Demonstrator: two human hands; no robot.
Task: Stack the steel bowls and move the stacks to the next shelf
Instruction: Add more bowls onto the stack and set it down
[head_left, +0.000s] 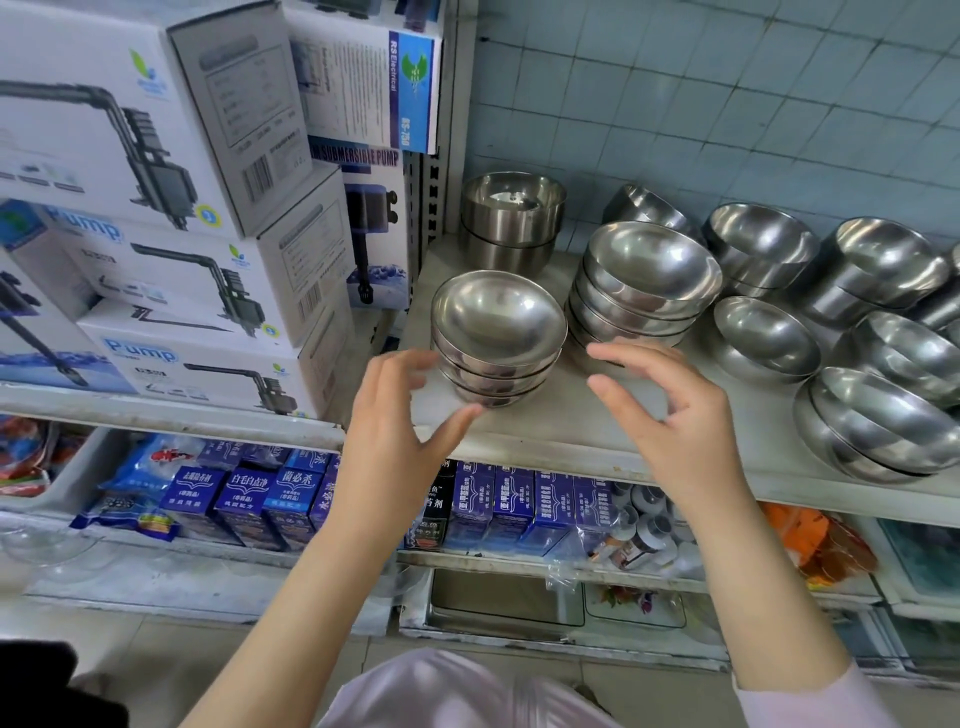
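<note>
The small stack of steel bowls (497, 338) sits at the shelf (561, 431) front edge, between both empty hands – left hand (400, 415) and right hand (670, 410) spread wide. Cup it low on both sides and lift level – nested bowls likely slide

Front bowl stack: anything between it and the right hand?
Head view: only bare shelf between the front bowl stack and the open right hand.

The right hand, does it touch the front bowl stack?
Apart. The head view shows bare shelf between the open right hand and the front bowl stack.
</note>
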